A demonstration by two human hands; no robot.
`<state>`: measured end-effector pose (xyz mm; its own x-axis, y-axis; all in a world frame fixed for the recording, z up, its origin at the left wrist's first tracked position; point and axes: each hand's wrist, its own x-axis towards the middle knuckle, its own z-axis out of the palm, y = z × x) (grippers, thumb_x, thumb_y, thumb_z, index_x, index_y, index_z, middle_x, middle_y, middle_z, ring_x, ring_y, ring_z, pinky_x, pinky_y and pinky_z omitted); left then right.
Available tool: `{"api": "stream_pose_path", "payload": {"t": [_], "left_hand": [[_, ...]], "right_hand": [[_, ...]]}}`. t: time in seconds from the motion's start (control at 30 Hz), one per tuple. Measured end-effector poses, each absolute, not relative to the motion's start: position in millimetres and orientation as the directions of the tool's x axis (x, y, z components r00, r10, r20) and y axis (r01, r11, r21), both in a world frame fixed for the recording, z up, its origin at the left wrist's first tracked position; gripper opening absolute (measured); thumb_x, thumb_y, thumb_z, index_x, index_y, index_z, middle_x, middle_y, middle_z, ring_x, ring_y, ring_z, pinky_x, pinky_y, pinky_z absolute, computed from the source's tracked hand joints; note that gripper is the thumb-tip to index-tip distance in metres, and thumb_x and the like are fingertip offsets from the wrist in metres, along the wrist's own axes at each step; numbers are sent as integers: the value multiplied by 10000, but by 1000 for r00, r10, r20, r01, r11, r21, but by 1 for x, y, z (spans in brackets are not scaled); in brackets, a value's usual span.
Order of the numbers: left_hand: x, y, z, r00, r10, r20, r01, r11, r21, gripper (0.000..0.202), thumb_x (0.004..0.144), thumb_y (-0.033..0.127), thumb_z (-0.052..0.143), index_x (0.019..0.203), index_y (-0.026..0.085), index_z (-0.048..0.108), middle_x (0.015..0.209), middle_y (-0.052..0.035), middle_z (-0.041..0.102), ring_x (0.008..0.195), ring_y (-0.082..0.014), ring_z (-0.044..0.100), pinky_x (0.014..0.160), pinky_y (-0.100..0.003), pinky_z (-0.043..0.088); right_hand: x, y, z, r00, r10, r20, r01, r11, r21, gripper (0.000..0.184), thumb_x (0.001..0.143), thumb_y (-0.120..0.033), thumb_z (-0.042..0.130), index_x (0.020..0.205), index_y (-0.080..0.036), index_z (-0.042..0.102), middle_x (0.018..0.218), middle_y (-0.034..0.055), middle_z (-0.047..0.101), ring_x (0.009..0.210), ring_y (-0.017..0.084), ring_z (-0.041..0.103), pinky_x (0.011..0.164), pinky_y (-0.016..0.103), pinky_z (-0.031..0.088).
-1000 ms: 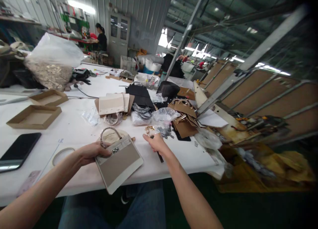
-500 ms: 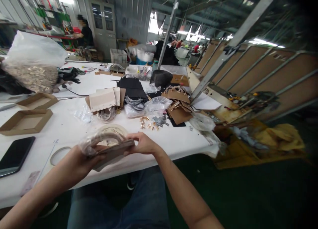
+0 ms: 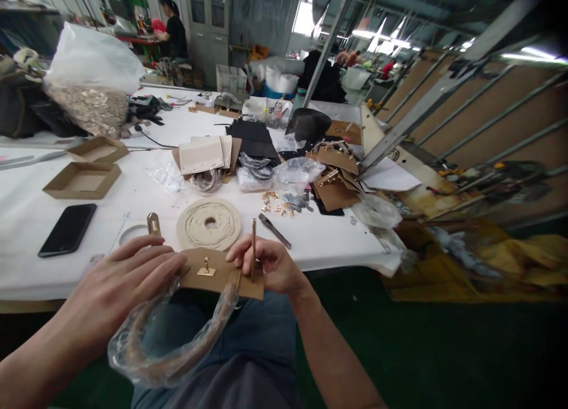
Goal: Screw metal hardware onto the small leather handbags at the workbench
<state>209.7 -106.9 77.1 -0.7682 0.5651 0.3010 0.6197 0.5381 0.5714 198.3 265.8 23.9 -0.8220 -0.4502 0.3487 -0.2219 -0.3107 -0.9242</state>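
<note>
A tan bag panel (image 3: 222, 282) lies at the table's front edge with a small gold turn-lock (image 3: 206, 268) on it. Its curved handle (image 3: 181, 361), wrapped in clear plastic, hangs toward my lap. My left hand (image 3: 133, 270) is over the panel's left end, fingers closed at its edge, thumb hidden. With bent fingers, my right hand (image 3: 270, 266) grips the right end, where a narrow gold bar (image 3: 254, 243) stands upright by the fingers. Just beyond are a round cream coil (image 3: 222, 216), a slotted gold plate (image 3: 153, 224) and a dark metal tool (image 3: 275, 230).
Small gold fittings (image 3: 270, 203) and grey pieces lie past the coil. Behind them are cream panels (image 3: 202, 154), black sheets (image 3: 252, 139) and brown panels (image 3: 332, 193). A phone (image 3: 68, 228) and cardboard trays (image 3: 84, 181) are at left. A co-worker (image 3: 175, 33) sits far back.
The panel has been turned, so its turn-lock face shows and the handle hangs toward me. Both hands have shifted around its ends. The coil, plate and dark tool show more clearly; the view has shifted.
</note>
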Motion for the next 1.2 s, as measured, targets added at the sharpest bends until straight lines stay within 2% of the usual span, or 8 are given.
{"api": "stream_pose_path", "payload": {"t": [0.3,0.5,0.63,0.77,0.83,0.97,1.1,1.2], "left_hand": [[219,-93,92,-725,656,210,625,499,600,399,1063,421,691,1390,382,914,1333,-88,889,1267,-425,828,1403,-635,473],[218,-85,87,-691,614,380,722,569,393,236,1091,458,798,1283,361,895,1208,-32,894,1183,-356,829,1259,-549,601],[224,-52,99,-744,312,590,587,727,356,663,1090,576,839,1658,279,670,1588,-124,754,1491,-428,685,1341,-607,505],[236,-35,107,-848,-27,529,388,648,655,634,1103,592,805,1680,392,634,1679,-46,693,1540,-401,663,1392,-597,482],[239,-36,97,-936,-81,343,281,416,865,609,1094,650,793,1611,353,667,1602,-77,742,1442,-400,732,1289,-578,596],[232,-34,54,-980,176,95,89,-43,995,1009,972,758,903,1767,313,470,1694,-197,660,1458,-456,729,1214,-579,662],[211,-28,17,-980,194,-35,-45,-43,998,1312,837,775,1006,1850,334,300,1814,-225,532,1569,-501,644,1229,-548,648],[189,-37,-7,-982,176,-64,-57,44,997,1081,910,761,949,1757,337,426,1790,-162,575,1604,-492,611,1299,-541,584]], "right_hand": [[217,274,8,-801,-531,277,-118,-314,-942,386,878,-418,1093,1026,-216,800,1086,147,856,1020,273,833,986,410,700],[227,274,5,-856,-495,147,60,-377,-924,780,722,-364,1172,1328,-260,691,1138,98,824,932,228,795,771,288,665],[231,277,32,-981,-44,188,-160,-357,-920,613,788,-396,1092,1233,-277,688,1194,83,770,930,223,755,790,311,660],[239,273,86,-824,336,457,-510,-88,-855,447,917,-313,966,1273,-319,696,1305,102,739,1086,275,771,900,394,692],[239,259,105,-710,288,643,-630,150,-762,397,960,-213,919,1286,-326,722,1257,104,737,1088,278,760,904,401,681],[218,198,88,-671,-132,729,-666,540,-515,384,1023,-111,762,1358,-291,709,1246,114,760,1190,318,754,1041,450,654],[180,128,18,-839,-148,524,-443,744,-500,177,1151,-224,648,1322,-243,690,1253,107,752,1083,272,773,879,344,638],[160,100,-26,-897,-153,415,-386,730,-564,296,1121,-344,722,1396,-250,665,1350,104,740,1157,291,778,878,350,658]]}}
